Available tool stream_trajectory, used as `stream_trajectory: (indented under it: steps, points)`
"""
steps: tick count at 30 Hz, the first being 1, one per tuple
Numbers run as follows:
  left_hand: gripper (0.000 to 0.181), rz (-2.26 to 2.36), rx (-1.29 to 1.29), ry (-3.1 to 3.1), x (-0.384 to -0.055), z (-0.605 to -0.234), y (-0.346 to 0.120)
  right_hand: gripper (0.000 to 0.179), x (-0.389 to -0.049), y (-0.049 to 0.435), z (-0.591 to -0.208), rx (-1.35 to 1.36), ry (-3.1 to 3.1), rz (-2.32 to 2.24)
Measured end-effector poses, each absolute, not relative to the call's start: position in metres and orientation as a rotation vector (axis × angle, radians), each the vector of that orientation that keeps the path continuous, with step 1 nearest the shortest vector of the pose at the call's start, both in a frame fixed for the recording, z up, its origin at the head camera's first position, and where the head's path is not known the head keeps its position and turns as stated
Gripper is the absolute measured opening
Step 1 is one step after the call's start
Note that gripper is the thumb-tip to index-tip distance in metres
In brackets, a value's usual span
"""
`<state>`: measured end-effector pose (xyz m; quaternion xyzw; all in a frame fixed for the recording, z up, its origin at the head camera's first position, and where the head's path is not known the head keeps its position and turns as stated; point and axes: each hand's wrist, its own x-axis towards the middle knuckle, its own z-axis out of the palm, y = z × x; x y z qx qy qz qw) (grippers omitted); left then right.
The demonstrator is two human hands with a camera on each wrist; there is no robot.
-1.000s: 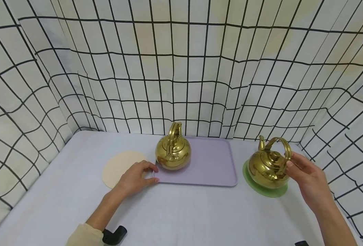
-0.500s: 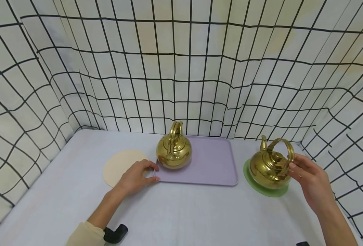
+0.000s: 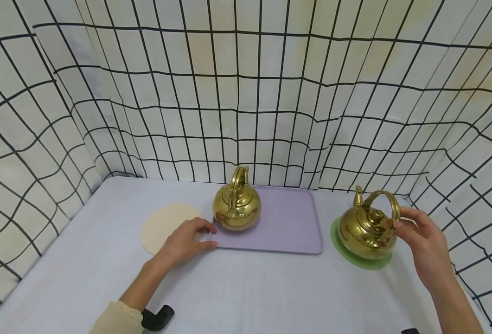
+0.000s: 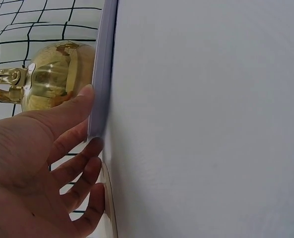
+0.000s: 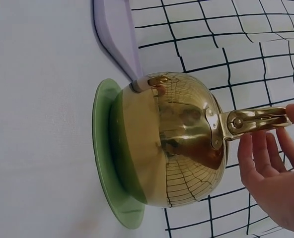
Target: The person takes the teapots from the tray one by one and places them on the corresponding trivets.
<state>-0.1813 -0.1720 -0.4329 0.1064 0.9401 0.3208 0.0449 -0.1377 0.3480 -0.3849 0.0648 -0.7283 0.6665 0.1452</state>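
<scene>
A brass kettle rests on a round green mat at the right, its spout pointing back. My right hand pinches the rear side of its raised handle between thumb and fingers. On the left end of a lilac tray stands a second brass kettle, handle up. My left hand holds the tray's front left corner, with the thumb on the rim and the other fingers curved beside it. The left hand partly covers a round cream mat.
White walls with a black grid close in the back and both sides of the white table. Black wrist-camera parts show near the front edge. Open tabletop lies between the tray and the green mat.
Both kettles, the tray and the hands keep their places. Only a slight shift of the head view shows.
</scene>
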Motion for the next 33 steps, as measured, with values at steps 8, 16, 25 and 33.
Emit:
stream_trajectory:
  steps: [8, 16, 25, 33]
  points:
    - [0.027, 0.974, 0.339, 2.876, -0.182, -0.436, -0.173, 0.041, -0.142, 0.335, -0.377, -0.023, -2.136, 1.631]
    - [0.026, 0.979, 0.331, 2.877, -0.182, -0.437, -0.174, 0.045, -0.143, 0.317, -0.369, -0.107, -2.181, 1.240]
    - [0.027, 0.974, 0.316, 2.877, -0.182, -0.437, -0.174, 0.039, -0.140, 0.305, -0.360, 0.014, -2.104, 1.061]
    - [0.027, 0.984, 0.329, 2.880, -0.181, -0.437, -0.174, 0.035, -0.140, 0.293, -0.356, 0.169, -2.077, 0.986]
